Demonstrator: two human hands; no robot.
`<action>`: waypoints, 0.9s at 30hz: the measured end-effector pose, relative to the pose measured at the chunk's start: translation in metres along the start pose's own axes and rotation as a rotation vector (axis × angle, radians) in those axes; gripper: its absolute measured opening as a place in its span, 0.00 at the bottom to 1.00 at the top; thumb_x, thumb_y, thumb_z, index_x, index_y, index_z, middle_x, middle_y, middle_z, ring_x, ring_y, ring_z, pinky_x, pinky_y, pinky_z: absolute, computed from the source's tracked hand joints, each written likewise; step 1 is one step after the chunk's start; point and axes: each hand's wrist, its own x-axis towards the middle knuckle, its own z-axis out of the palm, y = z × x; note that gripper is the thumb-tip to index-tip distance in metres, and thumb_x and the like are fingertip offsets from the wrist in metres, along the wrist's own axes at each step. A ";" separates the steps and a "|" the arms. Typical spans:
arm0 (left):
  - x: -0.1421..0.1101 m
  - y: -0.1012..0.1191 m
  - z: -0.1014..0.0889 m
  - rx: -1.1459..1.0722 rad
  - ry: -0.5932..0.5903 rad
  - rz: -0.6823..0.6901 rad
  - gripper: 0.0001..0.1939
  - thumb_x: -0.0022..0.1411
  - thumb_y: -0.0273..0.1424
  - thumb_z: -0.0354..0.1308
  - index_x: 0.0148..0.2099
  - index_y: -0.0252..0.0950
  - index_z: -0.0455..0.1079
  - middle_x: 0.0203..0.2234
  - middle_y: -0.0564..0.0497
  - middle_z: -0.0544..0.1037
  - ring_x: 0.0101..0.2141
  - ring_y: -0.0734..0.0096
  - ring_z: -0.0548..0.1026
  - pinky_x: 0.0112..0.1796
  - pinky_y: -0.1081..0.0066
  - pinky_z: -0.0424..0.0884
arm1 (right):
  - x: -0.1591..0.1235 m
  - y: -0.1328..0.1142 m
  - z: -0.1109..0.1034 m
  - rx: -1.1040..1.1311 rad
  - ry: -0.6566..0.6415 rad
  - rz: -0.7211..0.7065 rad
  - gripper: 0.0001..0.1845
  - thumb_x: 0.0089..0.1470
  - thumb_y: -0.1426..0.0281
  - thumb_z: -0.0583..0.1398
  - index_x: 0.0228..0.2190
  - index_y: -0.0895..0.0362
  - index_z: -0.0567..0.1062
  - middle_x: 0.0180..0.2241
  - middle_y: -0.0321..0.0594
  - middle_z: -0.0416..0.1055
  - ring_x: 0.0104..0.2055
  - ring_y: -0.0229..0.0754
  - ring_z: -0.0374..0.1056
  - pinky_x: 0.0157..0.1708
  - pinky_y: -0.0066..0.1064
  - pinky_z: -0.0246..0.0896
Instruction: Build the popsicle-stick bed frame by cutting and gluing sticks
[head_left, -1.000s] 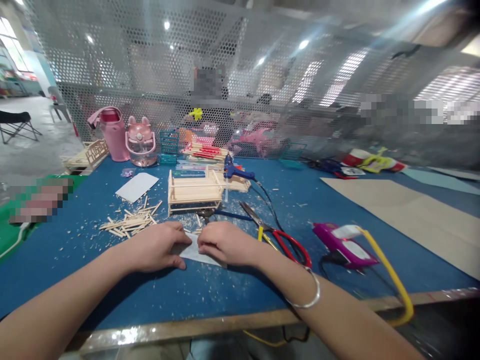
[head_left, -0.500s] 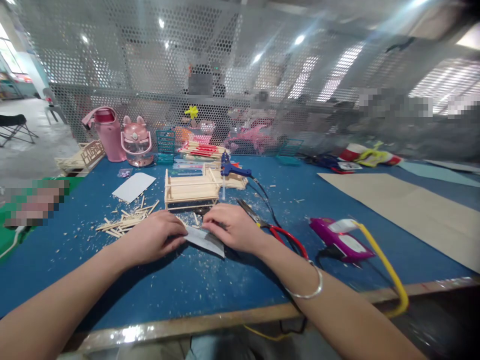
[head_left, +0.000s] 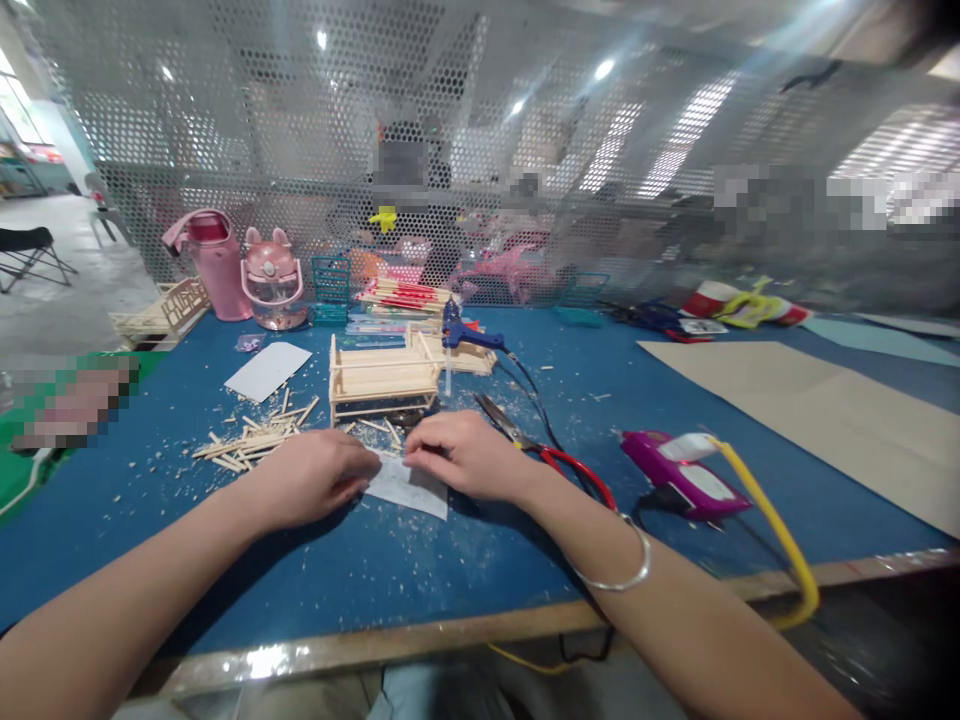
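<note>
A small piece of white paper [head_left: 409,488] lies between my hands over the blue table. Its left edge is pinched in the closed fingers of my left hand [head_left: 319,478]. The bent fingers of my right hand [head_left: 465,455] are closed at its upper right edge. Just beyond stands a small bed-like frame of wooden sticks [head_left: 386,380], with dark-jawed pliers [head_left: 409,417] partly hidden at its foot. Loose cut sticks [head_left: 255,440] are heaped left of my left hand. Red-handled scissors [head_left: 577,472] lie beside my right forearm, partly covered by it.
A blue glue gun [head_left: 476,338] stands behind the frame, its cord trailing right. A purple device [head_left: 682,480] with a yellow strap sits at right, near a large beige sheet [head_left: 810,420]. Pink bottles [head_left: 217,265] stand back left, before a perforated metal screen [head_left: 300,130]. White card [head_left: 268,371] lies left.
The paper was tilted up half a second ago and now lies flatter. My hands stay at its edges, with only small shifts of the right fingers.
</note>
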 end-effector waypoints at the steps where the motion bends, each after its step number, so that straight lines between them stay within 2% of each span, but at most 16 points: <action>1: 0.000 0.001 0.001 0.006 -0.003 -0.006 0.12 0.61 0.32 0.46 0.42 0.38 0.69 0.35 0.48 0.74 0.36 0.71 0.71 0.37 0.72 0.66 | 0.000 0.000 0.001 0.015 -0.059 -0.010 0.08 0.53 0.71 0.55 0.28 0.59 0.74 0.26 0.38 0.72 0.29 0.34 0.65 0.30 0.24 0.54; 3: -0.001 0.003 0.003 0.021 -0.011 -0.028 0.13 0.61 0.34 0.46 0.42 0.39 0.70 0.34 0.48 0.73 0.35 0.71 0.70 0.36 0.72 0.65 | 0.001 -0.001 0.006 0.027 -0.171 -0.026 0.07 0.52 0.72 0.56 0.28 0.59 0.74 0.26 0.37 0.72 0.29 0.34 0.65 0.30 0.24 0.54; 5: 0.000 0.005 0.003 0.033 -0.025 -0.066 0.12 0.60 0.34 0.48 0.41 0.40 0.71 0.35 0.49 0.72 0.35 0.70 0.70 0.35 0.73 0.64 | 0.003 -0.004 0.014 -0.001 -0.223 -0.027 0.07 0.52 0.71 0.57 0.28 0.58 0.75 0.27 0.37 0.73 0.29 0.34 0.66 0.30 0.24 0.54; 9: 0.003 0.007 0.003 0.024 -0.049 -0.140 0.11 0.59 0.33 0.50 0.41 0.43 0.72 0.34 0.50 0.70 0.35 0.70 0.69 0.33 0.73 0.63 | 0.008 -0.008 0.029 -0.101 -0.181 -0.028 0.09 0.53 0.70 0.55 0.31 0.59 0.75 0.29 0.41 0.73 0.32 0.37 0.66 0.31 0.26 0.54; 14: 0.004 0.007 0.003 0.010 -0.063 -0.141 0.11 0.58 0.33 0.51 0.40 0.42 0.73 0.33 0.50 0.70 0.34 0.70 0.69 0.33 0.72 0.62 | 0.006 -0.007 0.022 -0.056 -0.290 -0.036 0.07 0.51 0.70 0.57 0.28 0.59 0.75 0.26 0.38 0.73 0.30 0.36 0.66 0.31 0.25 0.54; 20: 0.005 0.005 0.006 0.014 -0.015 -0.142 0.11 0.59 0.32 0.50 0.39 0.41 0.73 0.33 0.49 0.70 0.35 0.69 0.69 0.34 0.72 0.63 | 0.008 -0.006 0.028 -0.058 -0.182 -0.039 0.08 0.53 0.70 0.56 0.30 0.58 0.75 0.28 0.39 0.73 0.31 0.36 0.65 0.31 0.25 0.53; 24: 0.006 0.001 0.009 0.104 0.085 -0.149 0.13 0.61 0.29 0.46 0.36 0.39 0.73 0.32 0.48 0.71 0.36 0.67 0.69 0.36 0.69 0.63 | 0.010 -0.003 0.027 -0.051 -0.176 0.057 0.08 0.52 0.70 0.56 0.29 0.58 0.75 0.27 0.39 0.72 0.29 0.35 0.64 0.29 0.24 0.51; 27: 0.005 0.003 0.008 0.103 0.067 -0.141 0.11 0.59 0.30 0.49 0.33 0.38 0.72 0.29 0.49 0.72 0.34 0.68 0.69 0.34 0.70 0.63 | 0.008 -0.001 0.021 -0.048 -0.203 0.129 0.08 0.52 0.69 0.56 0.28 0.59 0.74 0.27 0.38 0.72 0.28 0.35 0.63 0.27 0.24 0.49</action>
